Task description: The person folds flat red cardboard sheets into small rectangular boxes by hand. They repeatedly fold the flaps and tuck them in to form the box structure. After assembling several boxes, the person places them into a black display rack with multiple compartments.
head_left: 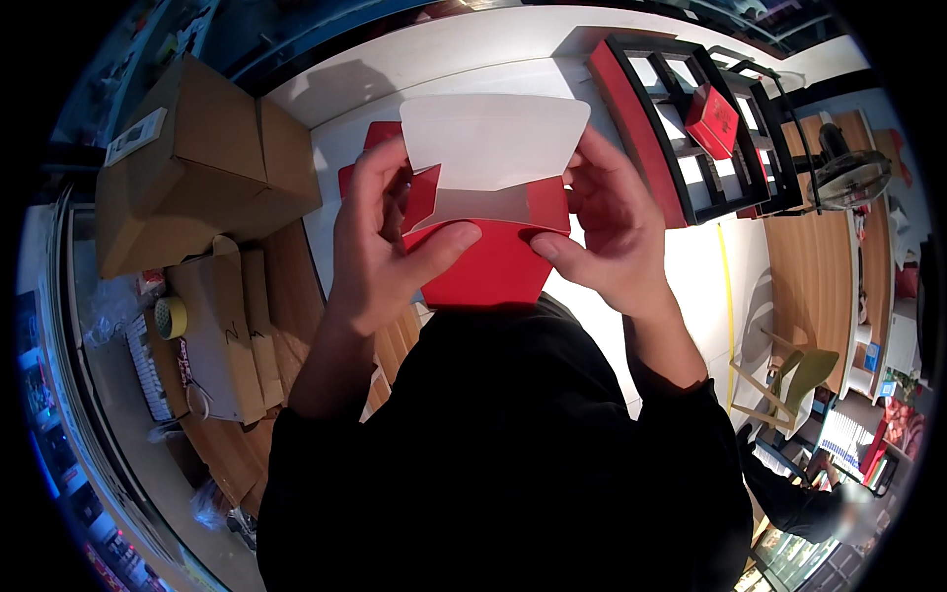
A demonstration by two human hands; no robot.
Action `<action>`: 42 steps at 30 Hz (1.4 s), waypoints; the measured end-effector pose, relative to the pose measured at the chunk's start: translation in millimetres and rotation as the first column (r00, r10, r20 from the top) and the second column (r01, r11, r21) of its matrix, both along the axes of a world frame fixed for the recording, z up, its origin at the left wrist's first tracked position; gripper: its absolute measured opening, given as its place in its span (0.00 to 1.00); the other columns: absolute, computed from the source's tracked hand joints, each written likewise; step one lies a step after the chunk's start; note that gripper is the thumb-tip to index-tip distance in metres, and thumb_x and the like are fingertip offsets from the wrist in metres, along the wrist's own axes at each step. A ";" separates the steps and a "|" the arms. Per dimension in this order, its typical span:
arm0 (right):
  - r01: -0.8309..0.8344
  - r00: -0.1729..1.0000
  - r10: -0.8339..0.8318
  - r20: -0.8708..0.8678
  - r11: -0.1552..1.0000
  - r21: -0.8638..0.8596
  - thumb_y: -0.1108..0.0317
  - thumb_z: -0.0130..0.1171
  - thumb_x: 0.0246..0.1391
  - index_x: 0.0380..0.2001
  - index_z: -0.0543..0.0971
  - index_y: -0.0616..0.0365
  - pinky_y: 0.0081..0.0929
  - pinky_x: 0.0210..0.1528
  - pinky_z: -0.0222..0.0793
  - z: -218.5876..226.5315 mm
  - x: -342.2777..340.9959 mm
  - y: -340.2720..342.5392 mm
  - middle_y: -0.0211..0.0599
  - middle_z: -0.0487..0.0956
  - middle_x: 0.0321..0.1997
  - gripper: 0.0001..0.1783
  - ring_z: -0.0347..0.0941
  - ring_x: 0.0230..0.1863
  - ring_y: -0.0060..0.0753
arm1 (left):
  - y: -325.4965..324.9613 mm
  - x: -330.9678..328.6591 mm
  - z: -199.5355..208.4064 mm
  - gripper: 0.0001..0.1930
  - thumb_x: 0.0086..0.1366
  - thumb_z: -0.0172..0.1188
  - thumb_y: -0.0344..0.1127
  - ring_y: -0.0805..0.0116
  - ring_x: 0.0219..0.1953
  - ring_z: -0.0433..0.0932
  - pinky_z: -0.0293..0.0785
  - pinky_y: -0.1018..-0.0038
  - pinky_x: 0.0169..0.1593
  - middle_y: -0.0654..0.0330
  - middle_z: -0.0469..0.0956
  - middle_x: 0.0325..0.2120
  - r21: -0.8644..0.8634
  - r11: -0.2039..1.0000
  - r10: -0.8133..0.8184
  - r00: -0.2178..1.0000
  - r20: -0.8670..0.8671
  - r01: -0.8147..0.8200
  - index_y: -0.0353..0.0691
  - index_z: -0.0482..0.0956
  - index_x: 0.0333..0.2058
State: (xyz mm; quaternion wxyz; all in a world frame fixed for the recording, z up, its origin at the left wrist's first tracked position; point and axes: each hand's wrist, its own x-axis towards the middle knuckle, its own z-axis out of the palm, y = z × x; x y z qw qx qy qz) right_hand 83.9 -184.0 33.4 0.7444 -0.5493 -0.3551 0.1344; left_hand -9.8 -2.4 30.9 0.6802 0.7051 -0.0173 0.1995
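Observation:
Between my two hands is a red paperboard box point(488, 264), held up in front of my body. Its white-lined lid flap point(493, 138) stands up at the far side, and the top gapes so the pale inside shows. My left hand point(380, 237) grips the left side, its thumb lying on the near red panel. On the other side my right hand point(617, 227) holds the box, thumb tip on the near upper edge and fingers behind the flap. Some fingers of both hands are hidden by the box. Another red piece point(380, 136) shows partly behind my left hand.
A large brown carton point(197, 168) stands at the left, with folded cardboard point(222, 335) and a tape roll point(171, 318) nearer. At the right, a black-and-red divided frame point(641, 128) carries a small red box point(712, 121). A chair point(804, 385) and another person point(799, 498) are farther right.

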 end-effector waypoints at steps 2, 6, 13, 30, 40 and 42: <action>0.002 1.000 -0.002 -0.001 0.999 -0.045 0.78 0.67 0.41 0.56 0.65 0.60 0.29 0.45 0.74 -1.5 1.9 -2.1 0.38 0.73 0.46 0.36 0.73 0.47 0.31 | 0.5 1.9 2.3 0.35 0.50 0.67 0.29 0.63 0.50 0.70 0.70 0.69 0.53 0.50 0.68 0.46 -0.030 0.999 -0.037 0.999 -0.031 0.036 0.37 0.57 0.55; -0.004 1.000 0.003 -0.005 0.998 -0.065 0.79 0.65 0.42 0.50 0.71 0.61 0.28 0.45 0.74 1.6 4.3 -2.1 0.39 0.74 0.46 0.28 0.73 0.47 0.32 | -1.8 1.2 0.5 0.34 0.50 0.69 0.29 0.64 0.50 0.70 0.71 0.69 0.52 0.50 0.68 0.47 0.007 1.000 0.023 1.000 0.014 -0.023 0.38 0.58 0.53; -0.062 0.995 0.068 0.079 0.996 -0.071 0.80 0.64 0.40 0.36 0.76 0.63 0.26 0.45 0.74 3.7 8.3 -5.4 0.44 0.76 0.45 0.16 0.74 0.47 0.34 | 10.3 7.7 -7.2 0.27 0.47 0.71 0.30 0.63 0.47 0.74 0.76 0.70 0.46 0.51 0.71 0.46 0.203 0.974 -0.140 0.969 0.202 0.098 0.37 0.66 0.44; -0.009 0.977 0.038 0.210 0.990 -0.140 0.76 0.67 0.42 0.38 0.74 0.62 0.26 0.45 0.75 0.9 7.9 -0.8 0.44 0.74 0.46 0.18 0.74 0.47 0.33 | 3.6 5.2 -3.8 0.17 0.57 0.57 0.28 0.65 0.49 0.70 0.66 0.72 0.53 0.55 0.71 0.45 0.150 0.986 -0.084 0.995 0.052 0.075 0.35 0.69 0.46; -0.040 0.999 0.039 -0.004 0.992 -0.124 0.74 0.59 0.53 0.45 0.73 0.61 0.23 0.49 0.68 -3.9 -1.2 7.9 0.38 0.72 0.48 0.15 0.70 0.49 0.27 | -6.7 5.5 -6.9 0.25 0.57 0.59 0.30 0.64 0.49 0.71 0.67 0.72 0.53 0.53 0.70 0.46 0.146 0.989 0.030 0.999 0.011 -0.031 0.36 0.62 0.53; -0.012 1.000 0.013 0.008 0.988 -0.156 0.73 0.56 0.54 0.46 0.74 0.63 0.23 0.49 0.67 -1.0 -0.2 7.2 0.40 0.72 0.48 0.15 0.70 0.49 0.28 | -8.5 7.1 -6.6 0.30 0.57 0.61 0.32 0.63 0.49 0.71 0.68 0.71 0.53 0.52 0.70 0.47 0.082 0.995 0.052 0.998 0.045 -0.055 0.36 0.58 0.56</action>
